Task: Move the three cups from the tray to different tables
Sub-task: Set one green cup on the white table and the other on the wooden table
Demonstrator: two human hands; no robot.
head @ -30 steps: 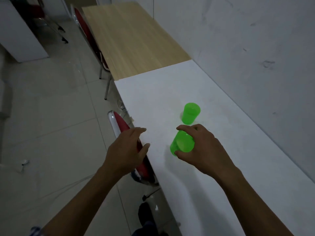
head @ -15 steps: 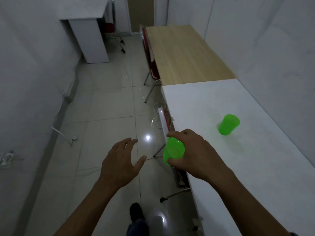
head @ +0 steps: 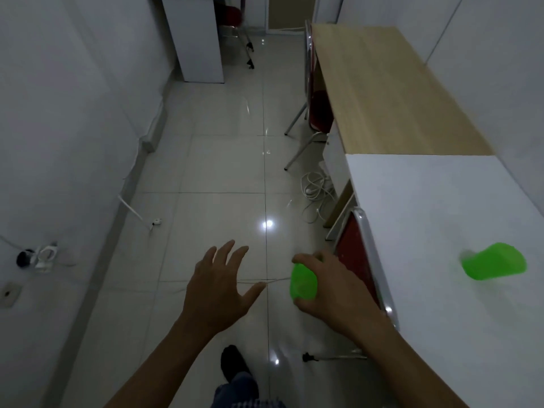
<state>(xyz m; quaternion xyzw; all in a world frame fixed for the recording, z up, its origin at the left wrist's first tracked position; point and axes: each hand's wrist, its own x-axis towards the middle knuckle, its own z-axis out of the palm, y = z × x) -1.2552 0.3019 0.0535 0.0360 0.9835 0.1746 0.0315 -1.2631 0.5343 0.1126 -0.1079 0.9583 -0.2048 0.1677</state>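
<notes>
Between my right hand's point(head: 332, 290) fingers point(head: 306, 258) and thumb sits a green plastic cup point(head: 303, 282), wrapped from the far side so that I mostly see its mouth end turned toward me; the grip is closed around it. A second ago that same cup was over the white table point(head: 441, 219), close beside its twin; now it hangs out over the tiled floor point(head: 223, 172), past the table's near long edge and the red chair point(head: 357, 257) tucked under it. My left hand point(head: 217, 290) floats just beside it with fingers spread and nothing in them. I have turned away from the wall, and the view has swung with me, so the aisle lies ahead. I take that to mean one delivery is done: the other green cup point(head: 494, 262) stays behind on the white table, near its wall side, blurred by my turning, so I cannot say how it stands. The carried one looks translucent, bright lime and light, and needs a table of its own; the wooden table point(head: 382, 92) butted against the white table's far end is the nearest candidate. No tray is in view.
</notes>
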